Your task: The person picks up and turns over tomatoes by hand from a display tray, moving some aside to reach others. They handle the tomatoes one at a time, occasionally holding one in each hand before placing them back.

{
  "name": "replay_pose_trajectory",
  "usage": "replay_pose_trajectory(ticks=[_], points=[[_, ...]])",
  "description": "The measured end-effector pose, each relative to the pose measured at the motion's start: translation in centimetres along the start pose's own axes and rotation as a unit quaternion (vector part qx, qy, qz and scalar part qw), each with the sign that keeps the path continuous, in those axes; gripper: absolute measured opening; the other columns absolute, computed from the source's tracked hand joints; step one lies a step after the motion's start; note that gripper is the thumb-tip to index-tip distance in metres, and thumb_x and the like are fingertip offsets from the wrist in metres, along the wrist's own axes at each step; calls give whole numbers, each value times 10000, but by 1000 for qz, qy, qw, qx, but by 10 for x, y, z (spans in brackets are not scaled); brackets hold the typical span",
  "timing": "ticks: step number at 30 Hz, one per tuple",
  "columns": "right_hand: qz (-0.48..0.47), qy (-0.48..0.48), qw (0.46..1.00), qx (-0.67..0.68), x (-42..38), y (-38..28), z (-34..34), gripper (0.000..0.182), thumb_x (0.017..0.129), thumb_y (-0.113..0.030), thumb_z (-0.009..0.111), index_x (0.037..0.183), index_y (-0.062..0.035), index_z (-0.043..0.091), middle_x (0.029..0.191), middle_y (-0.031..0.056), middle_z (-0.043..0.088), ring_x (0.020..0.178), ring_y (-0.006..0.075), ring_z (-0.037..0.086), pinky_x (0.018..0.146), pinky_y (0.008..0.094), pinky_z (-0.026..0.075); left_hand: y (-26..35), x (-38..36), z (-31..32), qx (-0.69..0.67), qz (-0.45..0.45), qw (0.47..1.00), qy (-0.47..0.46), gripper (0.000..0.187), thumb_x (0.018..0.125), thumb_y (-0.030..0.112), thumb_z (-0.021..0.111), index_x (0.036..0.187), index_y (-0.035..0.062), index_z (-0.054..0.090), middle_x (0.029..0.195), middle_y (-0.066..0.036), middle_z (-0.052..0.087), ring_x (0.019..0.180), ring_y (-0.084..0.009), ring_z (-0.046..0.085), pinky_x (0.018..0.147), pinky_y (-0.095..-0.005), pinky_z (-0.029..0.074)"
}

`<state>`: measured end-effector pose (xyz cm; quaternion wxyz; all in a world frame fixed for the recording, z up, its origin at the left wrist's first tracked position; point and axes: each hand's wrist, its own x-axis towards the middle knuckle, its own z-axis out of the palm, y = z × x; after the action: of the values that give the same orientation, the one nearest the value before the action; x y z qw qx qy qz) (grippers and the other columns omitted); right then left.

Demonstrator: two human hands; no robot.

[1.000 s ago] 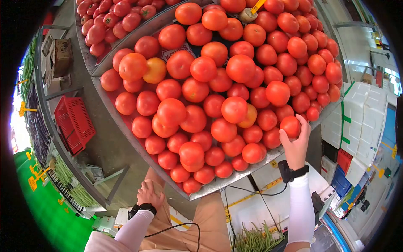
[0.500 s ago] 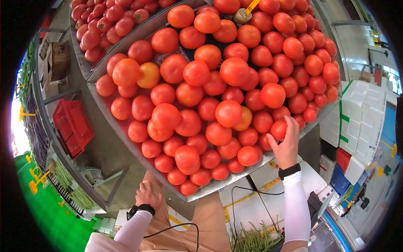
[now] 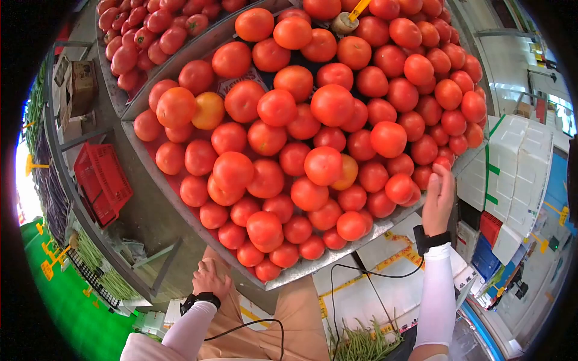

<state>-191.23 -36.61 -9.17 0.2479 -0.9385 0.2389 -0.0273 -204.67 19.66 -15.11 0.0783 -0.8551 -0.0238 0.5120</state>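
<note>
A broad metal-edged bin [image 3: 361,239] holds a heap of red tomatoes [image 3: 333,106]. My right hand [image 3: 438,207] is at the bin's right front edge, fingers stretched up and thumb apart. Its fingertips reach a small tomato [image 3: 443,162] at the corner, and another tomato [image 3: 422,176] lies just left of the thumb. Lower left, my left hand [image 3: 211,281] rests on my leg with its fingers spread and nothing in them. A black band circles each wrist.
Smaller tomatoes [image 3: 159,21] fill a neighbouring bin at the upper left. A red basket [image 3: 103,183] stands on the floor left. White foam boxes [image 3: 521,162] are stacked right. Green beans [image 3: 364,344] lie below, and a black cable [image 3: 376,275] loops under the bin edge.
My right hand has left the tomato it was touching at the front edge and moved right and slightly up to the corner. The left hand stays on my leg.
</note>
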Motion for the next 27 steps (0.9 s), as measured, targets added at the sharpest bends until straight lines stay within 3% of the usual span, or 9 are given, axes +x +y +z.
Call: replay_pose_trajectory(ticks=[2, 5, 6, 9, 13, 17, 20, 23, 27], points=[[25, 52, 998, -7, 12, 15, -1, 433, 1042, -271, 631, 1379, -15, 542, 1315, 174, 556, 1160, 308, 564, 966, 416, 490, -1, 1, 0, 6, -2, 1000, 2, 810, 824, 484, 685, 1429, -1, 451, 1420, -290, 506, 1091, -470, 638, 884, -519, 574], [-26, 143, 981, -129, 42, 65, -5, 523, 992, -285, 696, 1394, -1, 521, 1340, 201, 536, 1193, 360, 538, 1023, 461, 457, 2, -1, -3, 2, -1, 1000, -6, 843, 815, 485, 673, 1458, -22, 476, 1506, -316, 479, 1091, -455, 641, 885, -496, 582], [10, 141, 984, -106, 53, 74, -8, 613, 931, -293, 764, 1401, 12, 514, 1338, 228, 537, 1207, 398, 522, 1054, 484, 432, 1, 0, -2, -2, -1, 1000, -5, 842, 813, 482, 675, 1457, -23, 476, 1508, -317, 478, 1095, -456, 640, 887, -495, 582], [35, 167, 979, -111, 75, 93, -12, 639, 910, -290, 786, 1402, 12, 514, 1366, 249, 530, 1243, 417, 512, 1079, 498, 419, 4, 0, -6, -14, -6, 1000, -10, 827, 811, 468, 680, 1444, -23, 477, 1513, -321, 473, 1107, -461, 638, 891, -495, 583], [-94, 200, 957, -187, 104, 66, -22, 715, 893, -286, 802, 1468, -13, 477, 1440, 265, 496, 1363, 455, 460, 1168, 535, 366, 1, 1, 1, -17, 3, 1000, 7, 815, 802, 441, 701, 1424, -13, 434, 1489, -324, 486, 1084, -469, 643, 891, -508, 576], [-111, 182, 974, -73, 167, 54, -29, 804, 857, -291, 839, 1509, -22, 452, 1450, 274, 508, 1351, 458, 489, 1157, 509, 403, 5, -2, -4, -27, 3, 1000, -2, 818, 805, 432, 702, 1424, -14, 407, 1483, -326, 486, 1071, -478, 643, 902, -521, 565], [-120, 120, 978, -120, 208, 55, -32, 817, 820, -314, 870, 1476, -19, 482, 1388, 284, 567, 1307, 468, 533, 1119, 500, 443, 5, -1, 3, -26, 1, 1000, 1, 826, 808, 436, 701, 1430, -17, 401, 1487, -326, 482, 1078, -477, 637, 911, -521, 560], [-54, 89, 984, -148, 223, 62, -34, 800, 788, -329, 892, 1430, -31, 520, 1342, 289, 607, 1285, 477, 553, 1095, 510, 459, 5, -3, 2, -21, -3, 1000, 0, 833, 808, 446, 703, 1433, -18, 406, 1492, -325, 478, 1097, -470, 629, 914, -517, 560], [-51, 86, 981, -166, 210, 43, -46, 757, 764, -265, 899, 1407, -77, 544, 1345, 255, 580, 1250, 462, 560, 1081, 514, 470, 7, -2, -5, -27, -7, 1000, 3, 834, 811, 463, 698, 1430, -21, 418, 1498, -327, 473, 1121, -465, 621, 914, -515, 561]])
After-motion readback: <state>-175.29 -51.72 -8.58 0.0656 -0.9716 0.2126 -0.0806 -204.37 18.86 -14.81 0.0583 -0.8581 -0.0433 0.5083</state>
